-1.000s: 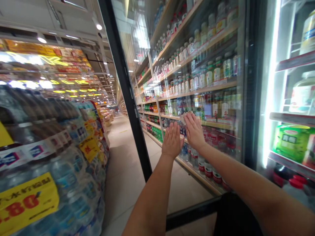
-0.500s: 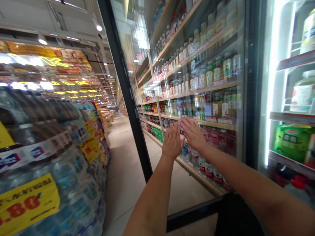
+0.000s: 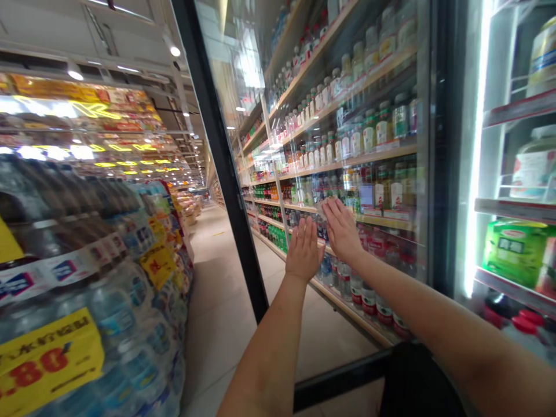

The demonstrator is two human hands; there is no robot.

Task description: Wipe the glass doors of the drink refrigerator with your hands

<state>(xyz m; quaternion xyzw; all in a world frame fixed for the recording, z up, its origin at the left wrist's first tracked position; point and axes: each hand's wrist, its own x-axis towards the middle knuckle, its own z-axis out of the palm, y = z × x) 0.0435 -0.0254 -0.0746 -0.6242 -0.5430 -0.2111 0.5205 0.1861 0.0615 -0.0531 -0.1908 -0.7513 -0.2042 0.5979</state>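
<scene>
A framed glass door (image 3: 377, 87) stands swung out in front of me, with drink shelves showing through it. My left hand (image 3: 304, 249) lies flat against the pane, fingers stretched upward and thumb slightly apart. To its right and a little higher, my right hand (image 3: 341, 229) is also spread flat at the glass, its fingers slanting up and left. A small pale, see-through patch shows by the right fingertips; whether it is a reflection or a thin thing, I cannot tell. Neither palm can be seen.
Wrapped water bottles (image 3: 139, 370) are stacked at the left, with a yellow price sign (image 3: 52, 359) on them. A tiled aisle (image 3: 212, 278) runs away beside the door's black frame (image 3: 221, 150). At the right, a lit cooler (image 3: 516, 202) holds bottles and a green pack (image 3: 515, 249).
My right hand has slid slightly right and up on the glass, away from the left one. The left hand has stayed in place.
</scene>
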